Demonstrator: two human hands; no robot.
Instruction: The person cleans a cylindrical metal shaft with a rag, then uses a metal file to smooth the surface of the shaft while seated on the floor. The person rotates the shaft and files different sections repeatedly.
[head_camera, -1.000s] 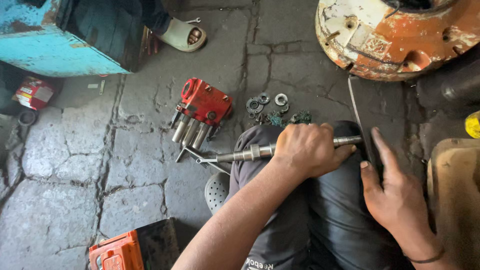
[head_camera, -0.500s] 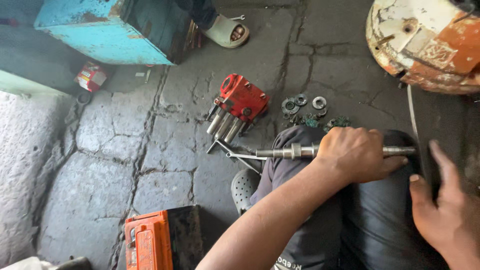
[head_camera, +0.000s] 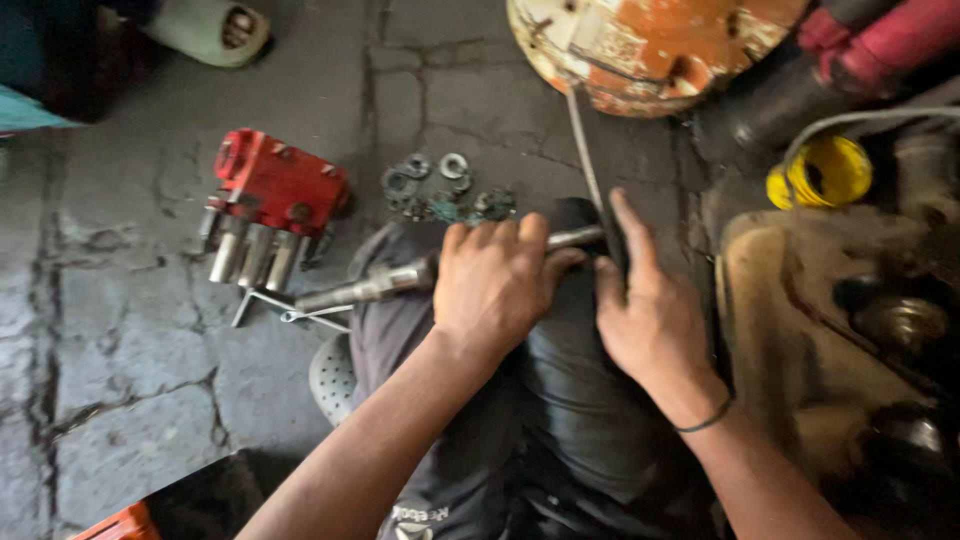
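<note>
Down at the lap first: the left hand (head_camera: 490, 285) is wrapped tight round a long metal shaft (head_camera: 372, 290), laid across the dark-trousered knee, its stepped end poking out toward the left over the stone floor (head_camera: 130, 400). Right beside it, the right hand (head_camera: 650, 320) lies on the same knee with fingers spread, forefinger stretched along a thin flat metal strip (head_camera: 585, 155), touching rather than clamped on it. The hands are close, nearly thumb to thumb. It reads as a fitting step, steadying the shaft while the strip is lined up against it; what comes after looks to need a firm left grip and a careful right. Just past the knee, a scatter of washers and rings (head_camera: 440, 185), and left of them a red block with silver cylinders (head_camera: 265, 205). Farther off, a rusty round housing (head_camera: 650, 50) and a yellow cap (head_camera: 830, 170) at right.
</note>
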